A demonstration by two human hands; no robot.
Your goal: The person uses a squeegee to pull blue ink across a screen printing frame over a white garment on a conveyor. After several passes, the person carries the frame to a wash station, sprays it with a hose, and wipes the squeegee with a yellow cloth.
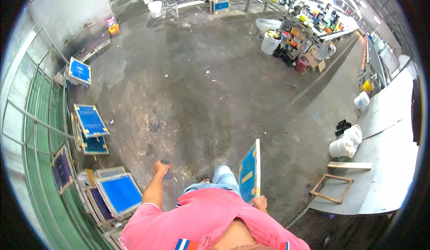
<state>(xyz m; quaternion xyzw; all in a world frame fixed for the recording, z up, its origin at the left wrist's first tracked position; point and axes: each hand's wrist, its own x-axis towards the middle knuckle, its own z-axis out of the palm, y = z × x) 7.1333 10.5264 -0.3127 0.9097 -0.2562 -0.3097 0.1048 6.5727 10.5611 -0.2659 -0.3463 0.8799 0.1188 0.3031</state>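
Down at my right side, my right hand (260, 202) is closed on the lower edge of a screen-printing frame (249, 171). The frame has blue mesh, a pale border and tan tape patches, and it hangs on edge beside my leg. My left hand (161, 167) is held out ahead to the left, with its fingers closed round a small dark object (168, 170) with a reddish part. Blur and the fingers hide what kind of thing it is. Nearest to my left arm, a bright blue framed screen (120, 193) leans among other frames.
More blue screens (90, 121) lean along the green wall (42, 169) at left. At right, a white sheet-covered surface (380, 178) holds a bare wooden frame (332, 188), near white buckets (340, 148). A cluttered worktable (320, 26) stands far right beyond the stained concrete floor (192, 98).
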